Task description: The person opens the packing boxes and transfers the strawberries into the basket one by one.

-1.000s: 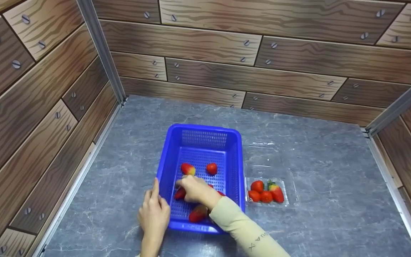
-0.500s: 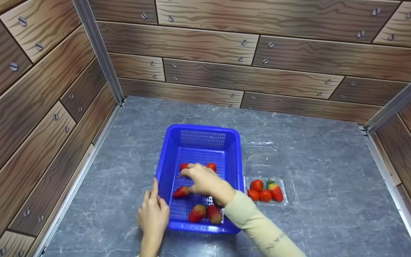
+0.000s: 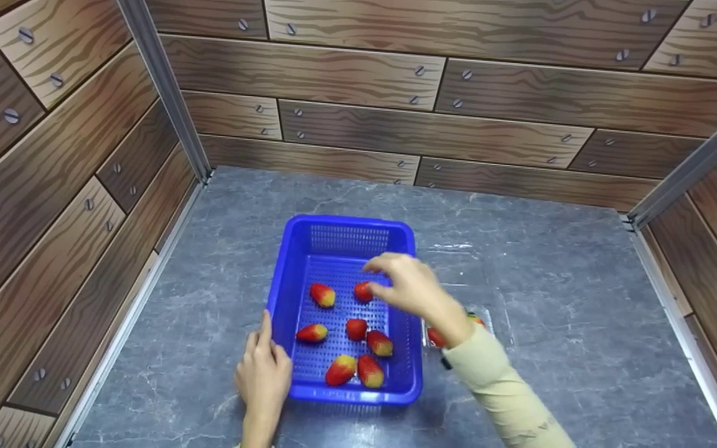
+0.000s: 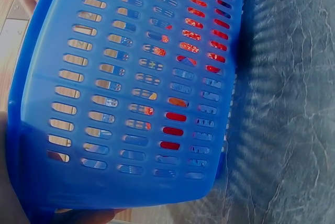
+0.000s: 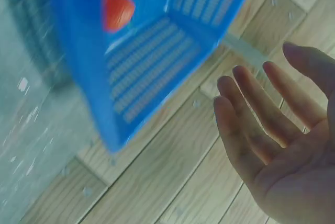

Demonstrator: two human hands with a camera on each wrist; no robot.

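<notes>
A blue plastic basket (image 3: 282, 261) with slotted walls stands on the grey surface, several strawberries (image 3: 341, 371) spread over its floor. My left hand (image 3: 263, 373) holds the basket's left rim near the front corner; in the left wrist view its slotted wall (image 4: 120, 182) fills most of the picture. Over the basket's right side hovers my right hand (image 3: 409, 287), fingers loosely bent and holding nothing. It partly covers one strawberry (image 3: 363, 292) in the head view. The right wrist view shows the bare palm (image 5: 293, 177) with parted fingers, apart from the basket.
Right of the basket lies a clear plastic box (image 3: 496, 336), its lid folded back; strawberries (image 3: 436, 337) in it are mostly hidden behind the right forearm. Wood-patterned panels (image 3: 358, 118) wall the surface at the back and both sides.
My right hand has lifted from the strawberries at the basket's left middle and moved right to above its right rim, uncovering them. The left hand keeps its place on the rim.
</notes>
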